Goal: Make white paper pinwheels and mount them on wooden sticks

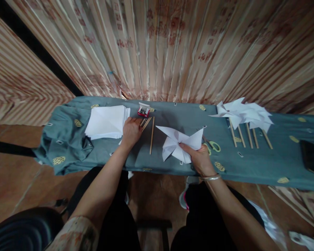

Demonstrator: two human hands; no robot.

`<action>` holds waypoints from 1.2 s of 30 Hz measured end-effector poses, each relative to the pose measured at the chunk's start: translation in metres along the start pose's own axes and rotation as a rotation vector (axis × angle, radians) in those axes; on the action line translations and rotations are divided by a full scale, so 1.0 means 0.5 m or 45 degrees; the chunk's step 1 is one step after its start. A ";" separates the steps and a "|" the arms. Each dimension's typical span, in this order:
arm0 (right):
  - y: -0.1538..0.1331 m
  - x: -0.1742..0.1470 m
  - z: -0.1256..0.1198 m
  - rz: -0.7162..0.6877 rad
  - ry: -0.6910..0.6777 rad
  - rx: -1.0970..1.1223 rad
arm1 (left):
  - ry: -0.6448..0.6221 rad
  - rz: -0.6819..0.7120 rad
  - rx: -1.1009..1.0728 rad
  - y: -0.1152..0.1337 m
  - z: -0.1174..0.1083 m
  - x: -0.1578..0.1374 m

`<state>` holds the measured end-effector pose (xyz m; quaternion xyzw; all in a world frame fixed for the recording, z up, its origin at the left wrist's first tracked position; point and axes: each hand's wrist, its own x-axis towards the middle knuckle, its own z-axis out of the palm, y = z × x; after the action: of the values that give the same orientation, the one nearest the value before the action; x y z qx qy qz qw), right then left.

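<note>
A white paper pinwheel point(172, 141) with pointed, folded blades is pinched in my right hand point(201, 158), the thumb pressed close to its centre. My left hand point(132, 131) is closed over the near ends of a few thin wooden sticks point(147, 123), its fingertips partly hidden. One more wooden stick point(152, 136) lies apart between my two hands. Directly left of my left hand is a stack of white paper point(106, 122). Just beyond the sticks stands a small open red-and-white box point(143, 110) with small dark metal pieces inside.
Scissors point(213, 146) with green handles lie beside my right hand, partly covered. Several finished pinwheels point(240, 111) on sticks overlap at the right. A dark flat object point(312, 157) sits by the right edge. Behind the cloth-covered table point(183, 113) hangs a patterned curtain point(162, 52).
</note>
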<state>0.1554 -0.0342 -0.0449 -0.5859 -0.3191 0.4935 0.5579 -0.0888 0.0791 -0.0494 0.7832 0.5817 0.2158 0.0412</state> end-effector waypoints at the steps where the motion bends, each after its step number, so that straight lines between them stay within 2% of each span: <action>1: -0.002 -0.001 0.002 -0.019 -0.002 -0.014 | 0.045 -0.049 -0.075 0.004 -0.004 0.004; 3: -0.010 -0.007 0.007 -0.080 -0.001 -0.059 | 0.168 -0.161 -0.295 0.017 -0.019 0.010; 5: -0.024 -0.021 0.010 -0.183 -0.006 -0.151 | 0.277 -0.216 -0.645 0.039 -0.044 0.010; 7: -0.044 -0.043 0.010 -0.334 -0.038 -0.301 | 0.285 -0.264 -1.054 0.069 -0.074 -0.003; 8: -0.056 -0.056 0.010 -0.425 -0.107 -0.394 | 0.246 -0.286 -1.248 0.085 -0.088 -0.015; 11: -0.087 -0.094 0.007 -0.770 -0.385 -0.523 | -0.058 -0.450 -1.714 0.129 -0.117 -0.063; 14: -0.102 -0.116 0.005 -1.056 -0.554 -0.572 | -0.339 -0.638 -1.961 0.160 -0.121 -0.107; 17: -0.102 -0.120 0.003 -1.182 -0.590 -0.648 | -0.529 -0.744 -2.029 0.183 -0.111 -0.129; 19: -0.100 -0.118 0.002 -1.245 -0.567 -0.656 | -0.559 -0.729 -2.000 0.195 -0.105 -0.134; 28: -0.104 -0.123 0.002 -1.376 -0.438 -0.719 | -0.511 -0.272 -1.785 0.193 -0.093 -0.149; 32: -0.101 -0.126 0.001 -1.398 -0.419 -0.719 | -0.487 -0.184 -1.754 0.188 -0.092 -0.150; 36: -0.099 -0.123 -0.001 -1.415 -0.379 -0.738 | -0.459 -0.199 -1.740 0.191 -0.095 -0.151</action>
<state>0.1455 -0.0827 0.0166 -0.3856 -0.7694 0.1008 0.4992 -0.0393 -0.0304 0.0017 0.5617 0.3549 0.3956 0.6341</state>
